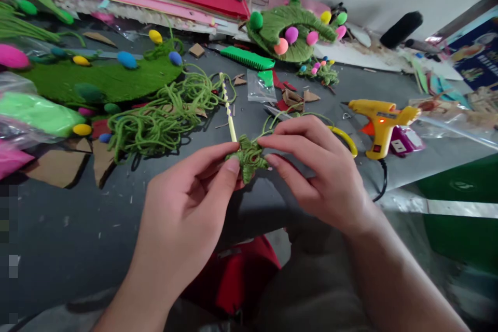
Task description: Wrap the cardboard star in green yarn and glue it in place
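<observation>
One broad dark grey table (78, 228) spans the view, with a green box (462, 238) bearing a pale logo too small to read at the right, a blue printed poster (476, 54) whose pale lettering is blurred, and a flat green crescent (140, 82) dotted with coloured balls at the left. The left hand (187, 207) pinches narrowly and the right hand (330, 176) curves, its grip unclear, near the tangled green yarn (155, 119), the yellow glue gun (377, 122) with an unreadable label, and the white-labelled purple packet (406, 141). Smallest, the star-like green yarn-wrapped piece (251, 158) sits between both hands' fingertips, above the table's near edge.
</observation>
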The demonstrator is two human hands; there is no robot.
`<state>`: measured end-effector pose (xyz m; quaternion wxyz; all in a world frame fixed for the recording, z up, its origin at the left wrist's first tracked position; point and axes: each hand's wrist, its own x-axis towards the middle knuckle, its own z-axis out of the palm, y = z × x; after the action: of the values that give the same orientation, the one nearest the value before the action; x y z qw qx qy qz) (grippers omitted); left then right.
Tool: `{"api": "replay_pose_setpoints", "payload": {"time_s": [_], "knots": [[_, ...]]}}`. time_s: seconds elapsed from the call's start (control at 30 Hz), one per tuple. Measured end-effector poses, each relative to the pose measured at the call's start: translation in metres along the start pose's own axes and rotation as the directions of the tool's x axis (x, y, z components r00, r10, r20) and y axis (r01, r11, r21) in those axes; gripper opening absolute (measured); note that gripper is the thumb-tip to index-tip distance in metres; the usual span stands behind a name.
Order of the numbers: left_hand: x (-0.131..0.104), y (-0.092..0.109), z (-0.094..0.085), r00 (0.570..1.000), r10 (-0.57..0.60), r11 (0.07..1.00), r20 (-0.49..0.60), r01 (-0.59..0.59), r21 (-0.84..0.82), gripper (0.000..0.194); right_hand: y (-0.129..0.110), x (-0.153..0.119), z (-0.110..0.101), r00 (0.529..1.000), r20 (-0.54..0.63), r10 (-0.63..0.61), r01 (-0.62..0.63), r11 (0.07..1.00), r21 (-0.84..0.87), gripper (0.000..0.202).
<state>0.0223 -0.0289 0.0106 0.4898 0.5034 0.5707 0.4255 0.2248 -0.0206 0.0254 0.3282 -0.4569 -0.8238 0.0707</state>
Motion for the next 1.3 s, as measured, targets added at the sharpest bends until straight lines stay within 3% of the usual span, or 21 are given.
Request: {"api": "replay_pose_setpoints", "payload": {"time_s": [0.3, 0.5, 1.1, 1.3], "knots": [[-0.001, -0.003, 0.001, 1.000, 0.015, 1.000, 0.017, -0.014, -0.021, 0.024, 0.005, 0.003, 0.003, 0.999, 0.014, -0.050, 0.050, 0.999, -0.015, 0.012], [0.000, -0.003, 0.002, 1.000, 0.015, 1.000, -0.001, -0.015, -0.027, 0.026, 0.002, 0.005, 0.003, 0.999, 0.032, -0.016, 0.016, 1.000, 0.000, 0.007], [-0.001, 0.001, 0.002, 1.000, 0.017, 0.999, -0.004, -0.017, 0.036, 0.029, -0.008, 0.011, 0.015, 0.999, 0.030, 0.041, -0.038, 0.993, -0.112, 0.023], [0.000, 0.001, 0.002, 1.000, -0.013, 1.000, 0.010, 0.013, 0.007, 0.029, -0.009, 0.009, 0.002, 0.997, -0.010, 0.074, -0.075, 0.996, -0.041, 0.033]]}}
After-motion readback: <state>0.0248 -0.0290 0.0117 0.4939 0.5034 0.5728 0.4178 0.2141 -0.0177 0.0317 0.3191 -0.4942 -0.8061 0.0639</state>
